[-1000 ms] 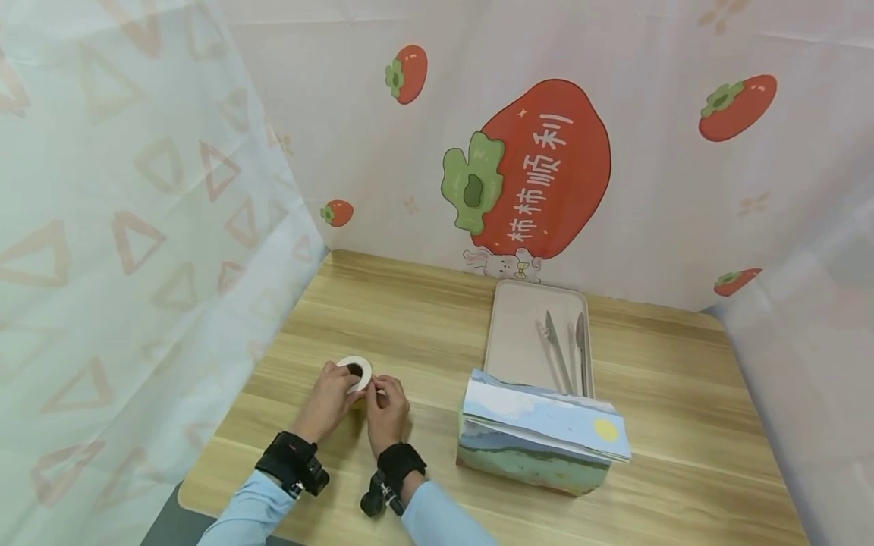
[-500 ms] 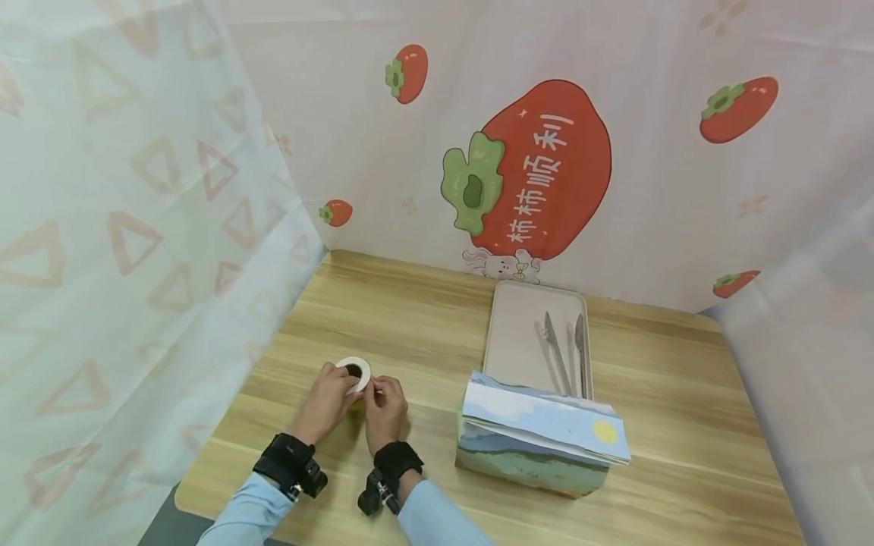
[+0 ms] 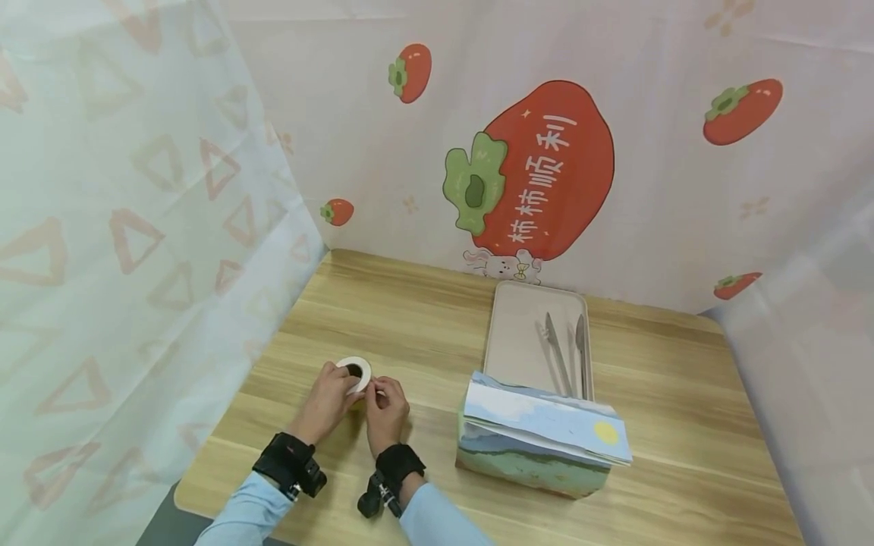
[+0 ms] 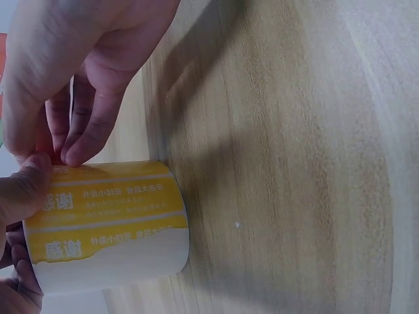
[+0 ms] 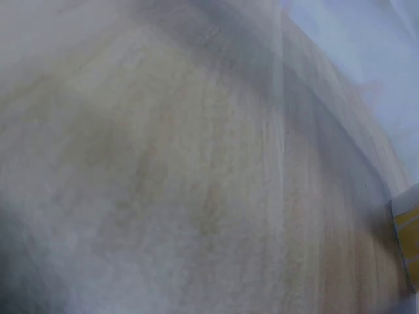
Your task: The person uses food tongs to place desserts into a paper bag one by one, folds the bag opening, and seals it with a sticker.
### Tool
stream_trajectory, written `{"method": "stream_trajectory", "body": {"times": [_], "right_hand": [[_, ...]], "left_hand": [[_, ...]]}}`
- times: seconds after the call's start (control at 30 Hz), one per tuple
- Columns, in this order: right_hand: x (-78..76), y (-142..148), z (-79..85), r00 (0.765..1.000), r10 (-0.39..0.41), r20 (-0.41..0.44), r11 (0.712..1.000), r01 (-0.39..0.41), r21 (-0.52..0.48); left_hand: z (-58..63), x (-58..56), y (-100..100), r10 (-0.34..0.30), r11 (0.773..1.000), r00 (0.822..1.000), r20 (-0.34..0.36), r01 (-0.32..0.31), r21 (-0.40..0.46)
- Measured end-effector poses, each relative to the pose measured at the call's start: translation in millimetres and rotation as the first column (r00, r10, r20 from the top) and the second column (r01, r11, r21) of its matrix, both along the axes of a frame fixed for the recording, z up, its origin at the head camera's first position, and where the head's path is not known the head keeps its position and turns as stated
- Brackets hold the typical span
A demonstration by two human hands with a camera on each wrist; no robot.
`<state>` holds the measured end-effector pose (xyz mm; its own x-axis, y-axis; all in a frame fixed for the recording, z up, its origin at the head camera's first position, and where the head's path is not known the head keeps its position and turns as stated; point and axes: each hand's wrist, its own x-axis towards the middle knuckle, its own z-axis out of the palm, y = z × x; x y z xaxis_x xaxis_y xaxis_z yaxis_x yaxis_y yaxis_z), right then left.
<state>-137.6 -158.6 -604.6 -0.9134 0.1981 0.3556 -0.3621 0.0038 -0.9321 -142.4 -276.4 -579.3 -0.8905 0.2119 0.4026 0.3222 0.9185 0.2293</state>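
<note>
Near the left part of the table, my left hand (image 3: pixel 322 406) grips a roll of sticker labels (image 3: pixel 366 377), with fingers reaching into its dark core. In the left wrist view the roll (image 4: pixel 111 216) carries yellow labels with white print, and a ragged yellow edge borders a pale stretch. The left thumb (image 4: pixel 23 193) presses on the labels. Close against the roll's near right side, my right hand (image 3: pixel 387 415) pinches at the label strip's edge; the pinched bit is mostly hidden. Only an edge of the roll (image 5: pixel 408 242) enters the right wrist view.
Right of the hands stands a box (image 3: pixel 532 469) printed with a landscape, a loose flap over its top. Behind it lies a pale tray (image 3: pixel 508 334) bearing two knife-like metal utensils (image 3: pixel 558 353). Printed curtains (image 3: pixel 655 197) border the wooden table (image 3: pixel 403 311).
</note>
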Motion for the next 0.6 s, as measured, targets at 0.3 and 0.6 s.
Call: {"method": "stream_trajectory", "body": {"times": [0.3,0.6], "right_hand": [[3.6,1,3.8,0.999,-0.024,-0.035,0.999,0.024,0.021],[0.1,-7,-12.7,0.994,-0.098,-0.041,0.991,0.101,0.084]], "left_hand": [[4.2,3.0,2,-0.008,1.0,1.0,-0.003,0.008,-0.009],[2.6,4.9,3,-0.022,1.0,0.999,-0.034,0.022,-0.001]]}}
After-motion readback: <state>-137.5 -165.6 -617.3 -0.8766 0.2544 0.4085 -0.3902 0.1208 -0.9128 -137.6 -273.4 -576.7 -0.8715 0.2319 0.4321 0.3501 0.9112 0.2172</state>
